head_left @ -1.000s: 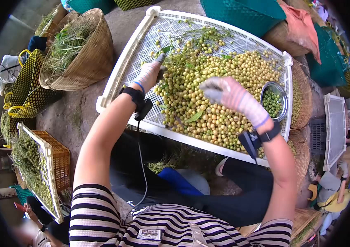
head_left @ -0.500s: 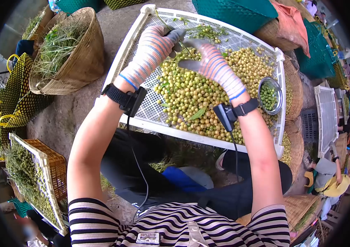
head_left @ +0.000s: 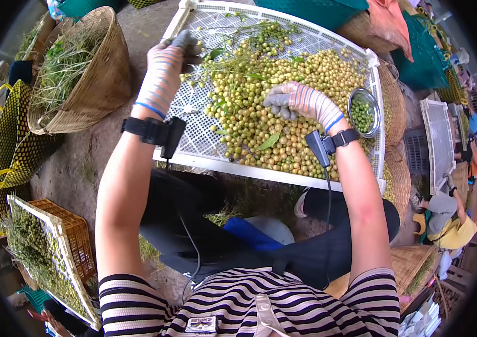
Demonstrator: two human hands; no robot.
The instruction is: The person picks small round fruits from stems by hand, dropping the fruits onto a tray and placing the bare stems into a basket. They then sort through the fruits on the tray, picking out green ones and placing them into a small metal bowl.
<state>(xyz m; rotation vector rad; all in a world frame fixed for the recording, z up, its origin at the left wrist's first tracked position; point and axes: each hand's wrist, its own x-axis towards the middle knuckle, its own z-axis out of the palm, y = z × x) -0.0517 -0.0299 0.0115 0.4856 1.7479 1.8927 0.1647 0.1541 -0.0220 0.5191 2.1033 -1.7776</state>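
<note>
A white mesh tray (head_left: 193, 106) lies across my lap, heaped with small round yellow-green fruits (head_left: 261, 135). My left hand (head_left: 166, 70), in a striped glove with grey fingertips, hangs over the tray's left side. Its fingers are half curled and apart, with nothing visible in them. My right hand (head_left: 303, 104), gloved alike, is low over the heap, its fingers bent together against the fruits; whatever they hold is hidden. Thin sprigs with green fruits (head_left: 263, 35) lie at the tray's far side. A metal bowl (head_left: 365, 112) of greener fruits sits at the right edge.
A wicker basket (head_left: 89, 78) of cut stems stands at left, near a black-and-yellow woven bag (head_left: 16, 135). Another loaded tray (head_left: 58, 241) is at lower left. Teal baskets (head_left: 426, 62) and a pink cloth (head_left: 390, 25) are at upper right. A person (head_left: 452, 224) works at far right.
My hands, close together at a thin stem before, have moved apart. The left went left and slightly down; the right came down onto the fruits. The stem is no longer between them.
</note>
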